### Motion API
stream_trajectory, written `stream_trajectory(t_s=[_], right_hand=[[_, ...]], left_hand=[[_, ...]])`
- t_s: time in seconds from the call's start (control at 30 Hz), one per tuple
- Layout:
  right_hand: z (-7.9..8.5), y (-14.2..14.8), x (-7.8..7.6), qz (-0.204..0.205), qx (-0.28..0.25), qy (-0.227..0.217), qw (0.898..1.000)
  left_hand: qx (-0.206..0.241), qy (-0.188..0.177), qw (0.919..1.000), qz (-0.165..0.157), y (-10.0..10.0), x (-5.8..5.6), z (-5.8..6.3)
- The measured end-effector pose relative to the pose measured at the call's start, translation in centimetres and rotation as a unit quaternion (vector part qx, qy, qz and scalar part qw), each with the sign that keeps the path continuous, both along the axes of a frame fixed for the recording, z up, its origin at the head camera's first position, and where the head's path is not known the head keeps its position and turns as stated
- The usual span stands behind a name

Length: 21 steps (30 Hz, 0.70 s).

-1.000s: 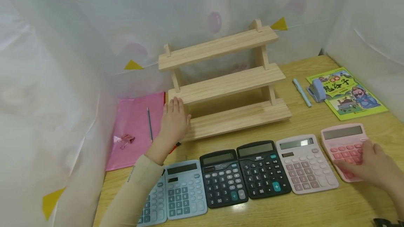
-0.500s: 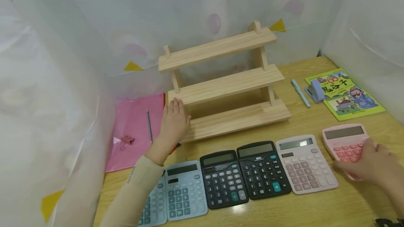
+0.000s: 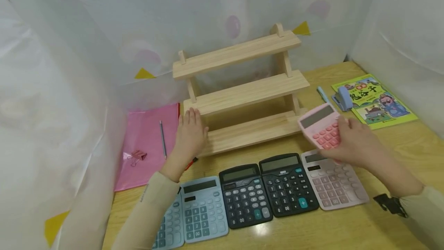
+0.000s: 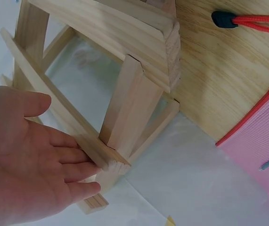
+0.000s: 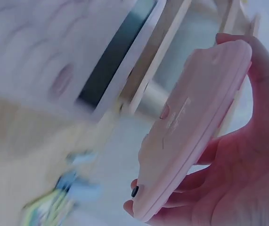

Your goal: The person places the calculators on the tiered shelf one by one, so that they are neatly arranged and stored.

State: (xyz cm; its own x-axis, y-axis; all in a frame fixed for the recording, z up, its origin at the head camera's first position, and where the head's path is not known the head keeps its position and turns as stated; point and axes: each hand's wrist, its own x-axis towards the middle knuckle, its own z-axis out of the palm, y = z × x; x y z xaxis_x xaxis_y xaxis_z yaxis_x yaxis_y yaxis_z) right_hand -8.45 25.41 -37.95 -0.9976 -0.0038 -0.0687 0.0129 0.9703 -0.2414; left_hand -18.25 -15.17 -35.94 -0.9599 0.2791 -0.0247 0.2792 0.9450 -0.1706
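Note:
My right hand (image 3: 357, 142) grips a pink calculator (image 3: 320, 120), lifted off the table and tilted, above the pale pink calculator (image 3: 334, 184). From the right wrist view, the underside of the held calculator (image 5: 191, 117) faces the camera, with thumb and fingers at its opposite edges. My left hand (image 3: 191, 132) has its fingers extended at the left end of the three-tier wooden shelf (image 3: 246, 92). In the left wrist view, the fingertips of the left hand (image 4: 44, 155) meet the end of a shelf board (image 4: 92, 150); firm contact is hard to tell.
Two black calculators (image 3: 246, 196) and blue calculators (image 3: 204, 207) line the table's front. A pink pouch (image 3: 149, 146) bears a pencil (image 3: 163, 140) and binder clip (image 3: 139, 154). At right lie a pen (image 3: 322, 94), a stapler (image 3: 343, 98) and a booklet (image 3: 381, 105).
My right hand has raised the pink calculator from the right end of the row and carried it left, toward the shelf. The left hand has stayed at the shelf's left end.

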Motion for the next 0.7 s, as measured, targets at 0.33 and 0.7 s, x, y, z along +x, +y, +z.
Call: stream_trajectory(t_s=[0.33, 0.7], right_hand=[[-0.1, -7.8, -4.8, 0.046, 0.044, -0.010, 0.998], [-1.8, -9.9, -7.7, 0.000, 0.034, -0.037, 0.999]], left_hand=[[0.003, -0.006, 0.9999, -0.008, 0.0, 0.0, 0.6], [0.009, -0.013, 0.9998, -0.008, 0.2, 0.2, 0.5]])
